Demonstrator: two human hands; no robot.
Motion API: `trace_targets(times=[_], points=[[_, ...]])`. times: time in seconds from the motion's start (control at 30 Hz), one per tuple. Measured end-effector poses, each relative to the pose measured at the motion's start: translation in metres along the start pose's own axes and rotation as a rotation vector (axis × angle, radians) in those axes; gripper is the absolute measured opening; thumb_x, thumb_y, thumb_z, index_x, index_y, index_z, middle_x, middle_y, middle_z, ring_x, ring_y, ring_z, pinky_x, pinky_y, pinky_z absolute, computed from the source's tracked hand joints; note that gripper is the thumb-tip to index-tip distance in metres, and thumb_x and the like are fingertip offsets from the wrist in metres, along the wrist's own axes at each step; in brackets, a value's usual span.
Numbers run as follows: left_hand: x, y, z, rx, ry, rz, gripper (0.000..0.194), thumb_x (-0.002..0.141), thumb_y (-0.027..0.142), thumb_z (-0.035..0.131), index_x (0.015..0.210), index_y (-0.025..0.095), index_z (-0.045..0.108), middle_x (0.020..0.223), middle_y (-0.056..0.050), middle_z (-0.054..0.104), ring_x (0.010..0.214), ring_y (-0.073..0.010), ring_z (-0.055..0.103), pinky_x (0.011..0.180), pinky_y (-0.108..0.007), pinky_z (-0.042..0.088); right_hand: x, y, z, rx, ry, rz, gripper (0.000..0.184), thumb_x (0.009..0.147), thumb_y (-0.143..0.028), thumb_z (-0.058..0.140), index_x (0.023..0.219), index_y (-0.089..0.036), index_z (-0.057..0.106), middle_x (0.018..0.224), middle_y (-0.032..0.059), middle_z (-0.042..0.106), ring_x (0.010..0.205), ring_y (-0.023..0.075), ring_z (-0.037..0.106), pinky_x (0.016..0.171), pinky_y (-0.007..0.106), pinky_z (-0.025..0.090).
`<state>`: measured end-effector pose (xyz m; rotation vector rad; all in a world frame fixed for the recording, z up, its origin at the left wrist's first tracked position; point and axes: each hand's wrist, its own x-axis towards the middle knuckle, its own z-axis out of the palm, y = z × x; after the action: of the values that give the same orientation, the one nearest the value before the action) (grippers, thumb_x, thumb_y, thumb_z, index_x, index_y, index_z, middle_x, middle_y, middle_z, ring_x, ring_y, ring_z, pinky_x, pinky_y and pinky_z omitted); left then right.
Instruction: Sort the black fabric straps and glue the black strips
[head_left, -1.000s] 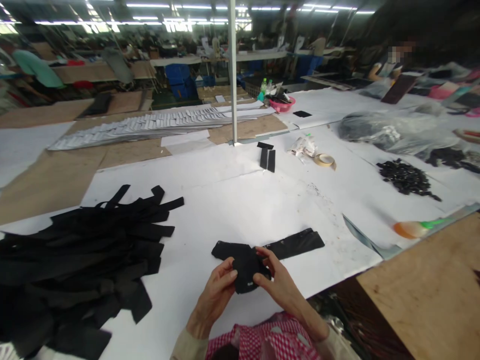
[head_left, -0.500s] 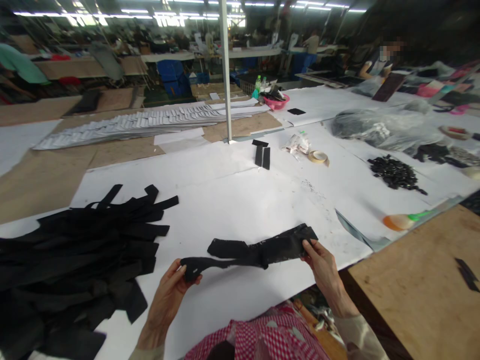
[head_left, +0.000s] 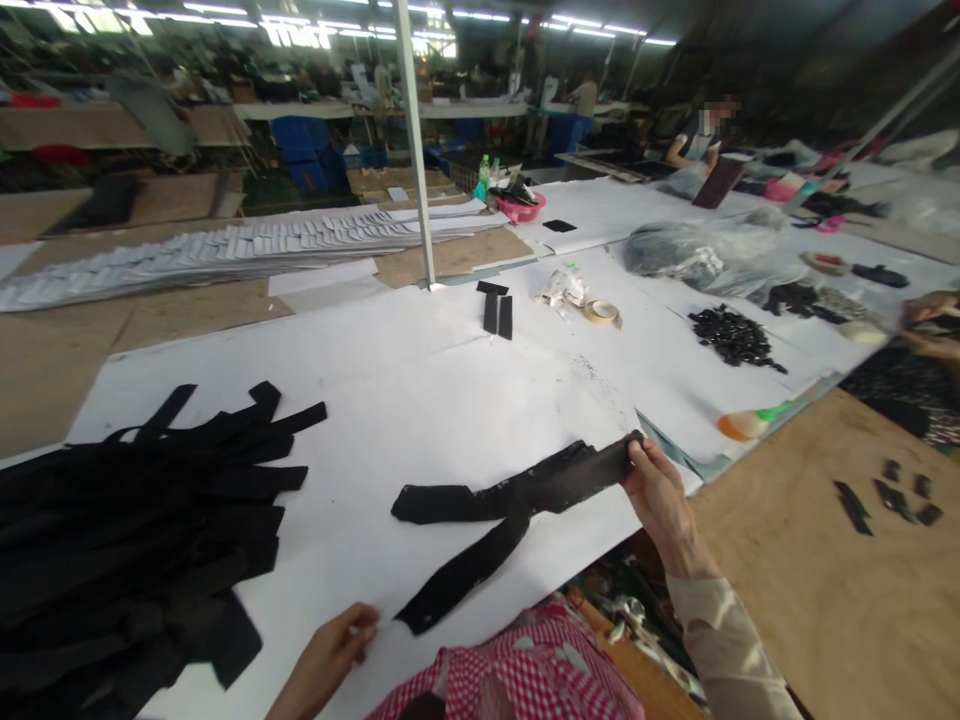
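My right hand (head_left: 664, 495) pinches the right end of a black fabric strip (head_left: 469, 575) between thumb and fingers. The far end of this strip droops down to the left, onto the white table sheet. A second black fabric strip (head_left: 435, 503) lies behind and partly under it; where one ends and the other begins is hard to make out. My left hand (head_left: 337, 645) holds nothing, its fingers loosely bent and apart from the strip's lower left end. Left of it spreads a big pile of black fabric strips (head_left: 142, 540).
Small black pieces (head_left: 499, 312), a tape roll (head_left: 601, 312) and a heap of shiny black bits (head_left: 731, 335) lie farther back. An orange bottle (head_left: 741, 425) is at the right edge, beside a wooden board (head_left: 795, 540). A metal post (head_left: 416, 150) stands behind. Another person's hands (head_left: 934, 330) show far right.
My left hand has let go of the strip's left end and moved down and left. That end has dropped toward the table. My right hand still grips its end, and the view has turned right.
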<state>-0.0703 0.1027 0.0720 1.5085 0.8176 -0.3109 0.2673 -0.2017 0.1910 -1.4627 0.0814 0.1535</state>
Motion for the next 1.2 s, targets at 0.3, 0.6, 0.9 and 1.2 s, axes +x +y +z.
trace_targets(times=[0.3,0.6,0.9,1.2], points=[[-0.006,0.172,0.038,-0.091,0.171,0.5,0.073,0.055,0.029,0.081,0.124,0.025,0.055,0.128,-0.01,0.057,0.112,-0.0283,0.054,0.091,-0.036,0.044,-0.037,-0.031,0.116,-0.473,-0.909,-0.333,0.024,0.083,-0.043,0.064,0.085,-0.021,0.071,0.084,0.0034,0.062,0.073,0.0142,0.058,0.068,0.028,0.048],[0.0,0.235,0.053,-0.242,0.352,0.528,0.02,0.071,0.035,0.07,0.081,0.018,0.067,0.077,0.001,0.066,0.074,-0.0156,0.06,0.069,-0.025,0.046,-0.072,0.0,0.142,-0.297,-1.09,-0.012,0.06,0.065,-0.041,0.079,0.12,-0.024,0.059,0.111,0.0048,0.064,0.096,0.0214,0.061,0.08,0.032,0.051],[0.016,0.082,0.012,-0.804,0.841,0.003,0.028,0.061,0.027,0.078,0.084,0.02,0.063,0.08,0.006,0.063,0.072,-0.0099,0.058,0.062,-0.02,0.046,-0.034,0.035,-0.012,-0.642,-1.075,0.559,0.017,0.071,-0.032,0.069,0.069,-0.016,0.065,0.059,-0.0004,0.062,0.052,0.0122,0.056,0.05,0.021,0.043],[0.046,-0.002,0.061,-0.341,0.563,-0.055,0.048,0.058,0.054,0.066,0.086,0.015,0.063,0.076,-0.005,0.066,0.068,-0.0218,0.062,0.052,-0.029,0.044,0.028,0.079,-0.093,-0.883,-0.823,0.537,0.038,0.07,-0.042,0.063,0.097,-0.016,0.062,0.081,0.004,0.065,0.071,0.0171,0.063,0.066,0.03,0.052]])
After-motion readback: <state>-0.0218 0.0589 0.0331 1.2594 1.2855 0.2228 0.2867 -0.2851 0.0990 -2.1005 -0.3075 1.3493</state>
